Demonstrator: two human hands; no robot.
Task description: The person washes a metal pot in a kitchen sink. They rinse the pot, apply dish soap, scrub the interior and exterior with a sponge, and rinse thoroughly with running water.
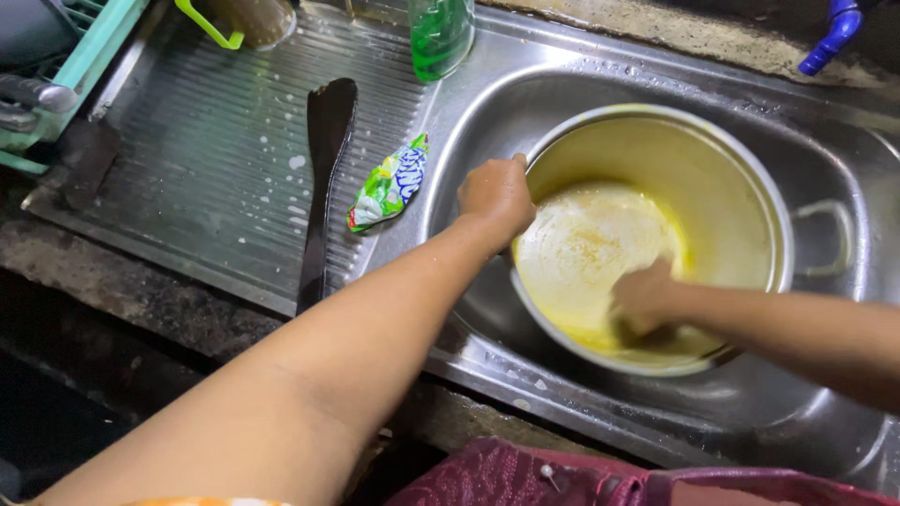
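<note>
In the head view, a large metal pot [656, 234] lies tilted in the steel sink [825, 394]. The left hand [495, 195] grips the pot's rim at nine o'clock; the right hand [645, 298], blurred, presses inside at six o'clock, its grasp impossible to tell. A dark spatula [323, 178] and green sachet [389, 184] lie on the drainboard [197, 159].

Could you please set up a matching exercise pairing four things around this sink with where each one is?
Things:
1. pot
2. dark spatula
3. green sachet
4. left hand

Places:
A. flat on the ribbed drainboard, to the left of the crumpled packet
B. gripping the pot's rim
C. tilted inside the sink basin
D. on the drainboard's edge, next to the basin

Pairs: 1-C, 2-A, 3-D, 4-B
</note>
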